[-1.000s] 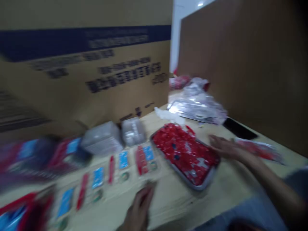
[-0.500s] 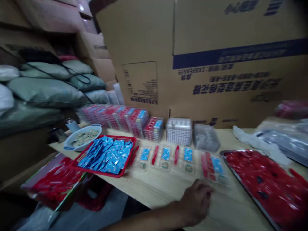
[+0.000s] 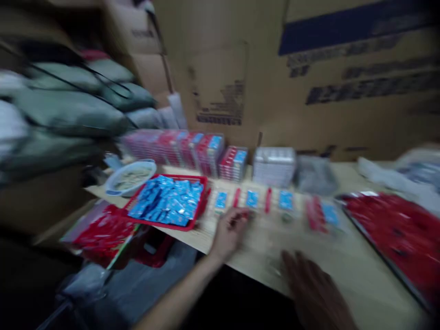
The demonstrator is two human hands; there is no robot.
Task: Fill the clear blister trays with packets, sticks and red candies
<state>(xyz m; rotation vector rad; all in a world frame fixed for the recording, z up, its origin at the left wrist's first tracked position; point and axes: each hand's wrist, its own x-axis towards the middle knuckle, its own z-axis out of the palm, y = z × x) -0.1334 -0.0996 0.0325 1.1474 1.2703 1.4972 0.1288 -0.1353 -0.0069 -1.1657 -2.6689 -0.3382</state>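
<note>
My left hand (image 3: 232, 231) is over the front of the table, just before the row of clear trays; its fingers are curled together near a blue packet (image 3: 252, 199), and what they hold is too blurred to name. At the lower right my right hand (image 3: 311, 284) is stretched out, fingers extended, close to the tabletop and blurred by motion. The row of trays holds blue packets and red sticks (image 3: 268, 200). Its rightmost tray has a red strip (image 3: 319, 214) beside a blue packet (image 3: 330, 214).
Left of the row is a red basket (image 3: 205, 185) of blue packets, with a white bowl (image 3: 153, 166) beyond. Red items fill a metal tray (image 3: 388, 270) at the right. Stacked filled trays (image 3: 209, 151) and empty ones (image 3: 274, 167) line the cardboard (image 3: 309, 119).
My left hand has moved left, toward the middle trays. My right hand has come into view at the lower right. The view has shifted, so the table contents appear higher and mostly further right.
</note>
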